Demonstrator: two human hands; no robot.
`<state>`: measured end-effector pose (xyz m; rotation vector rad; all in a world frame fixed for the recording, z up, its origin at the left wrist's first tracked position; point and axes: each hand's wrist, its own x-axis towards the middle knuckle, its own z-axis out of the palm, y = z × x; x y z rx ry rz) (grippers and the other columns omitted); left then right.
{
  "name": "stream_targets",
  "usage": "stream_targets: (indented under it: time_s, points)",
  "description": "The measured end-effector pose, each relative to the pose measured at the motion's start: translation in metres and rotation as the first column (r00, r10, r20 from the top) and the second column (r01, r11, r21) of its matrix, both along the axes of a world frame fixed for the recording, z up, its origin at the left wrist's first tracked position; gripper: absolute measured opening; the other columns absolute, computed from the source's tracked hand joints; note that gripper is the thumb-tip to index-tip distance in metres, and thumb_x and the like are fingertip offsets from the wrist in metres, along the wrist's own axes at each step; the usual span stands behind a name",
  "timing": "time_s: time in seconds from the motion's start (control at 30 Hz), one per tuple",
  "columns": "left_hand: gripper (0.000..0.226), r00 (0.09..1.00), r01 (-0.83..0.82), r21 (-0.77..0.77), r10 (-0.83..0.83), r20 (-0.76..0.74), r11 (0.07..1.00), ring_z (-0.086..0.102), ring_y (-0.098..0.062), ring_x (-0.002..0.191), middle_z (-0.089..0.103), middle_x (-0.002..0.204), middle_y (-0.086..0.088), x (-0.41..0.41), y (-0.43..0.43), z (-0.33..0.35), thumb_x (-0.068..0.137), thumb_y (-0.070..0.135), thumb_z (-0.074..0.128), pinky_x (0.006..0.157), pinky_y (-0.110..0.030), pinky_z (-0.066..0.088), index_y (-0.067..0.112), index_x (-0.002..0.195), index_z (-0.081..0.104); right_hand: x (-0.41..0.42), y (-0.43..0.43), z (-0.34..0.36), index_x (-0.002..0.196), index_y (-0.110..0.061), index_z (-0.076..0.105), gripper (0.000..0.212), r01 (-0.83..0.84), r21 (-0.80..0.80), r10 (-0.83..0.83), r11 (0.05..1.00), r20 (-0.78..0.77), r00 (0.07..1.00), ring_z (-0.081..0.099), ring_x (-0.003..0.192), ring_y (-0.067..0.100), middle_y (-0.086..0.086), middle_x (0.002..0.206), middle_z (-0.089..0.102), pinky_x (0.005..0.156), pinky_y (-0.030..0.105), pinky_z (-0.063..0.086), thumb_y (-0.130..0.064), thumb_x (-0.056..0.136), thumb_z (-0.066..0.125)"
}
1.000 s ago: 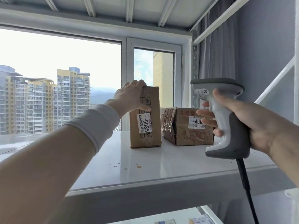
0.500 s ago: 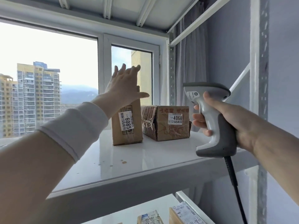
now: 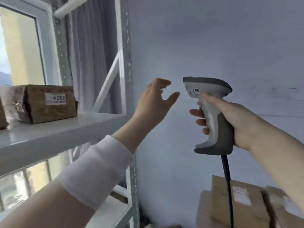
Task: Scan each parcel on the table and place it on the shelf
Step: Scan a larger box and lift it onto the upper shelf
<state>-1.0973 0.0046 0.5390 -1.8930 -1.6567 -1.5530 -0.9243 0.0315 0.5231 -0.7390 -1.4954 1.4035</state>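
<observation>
When reaching for next parcel, lower empty, loose-fingered left hand [image 3: 153, 102] toward blurred stack of brown cardboard parcels [image 3: 233, 199] at lower right. Hold right hand [image 3: 238, 122] firm round grey-and-white pistol-grip barcode scanner [image 3: 212, 116], black cable [image 3: 227, 186] clear of boxes. Aim squarely at label before lifting.

Counted on white metal shelf [image 3: 65, 127]: one brown taped cardboard box with white label [image 3: 49, 102], plus sliver of second brown box [image 3: 2, 119] at left edge. In stack: probably three, smeared. One scanner.
</observation>
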Motion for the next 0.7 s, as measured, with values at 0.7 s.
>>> stream_targets:
  time_s: [0.7]
  points:
    - [0.051, 0.699, 0.712, -0.479, -0.457, 0.55, 0.513, 0.049, -0.021, 0.123, 0.048, 0.137, -0.007, 0.559, 0.156, -0.183, 0.09, 0.036, 0.058, 0.091, -0.026, 0.036, 0.013, 0.133, 0.043, 0.577, 0.0, -0.108, 0.097, -0.013, 0.06, 0.022, 0.722, -0.186, -0.695, 0.667, 0.194, 0.692, 0.054, 0.049, 0.012, -0.001, 0.071, 0.074, 0.043, 0.021, 0.046, -0.034, 0.091, 0.056]
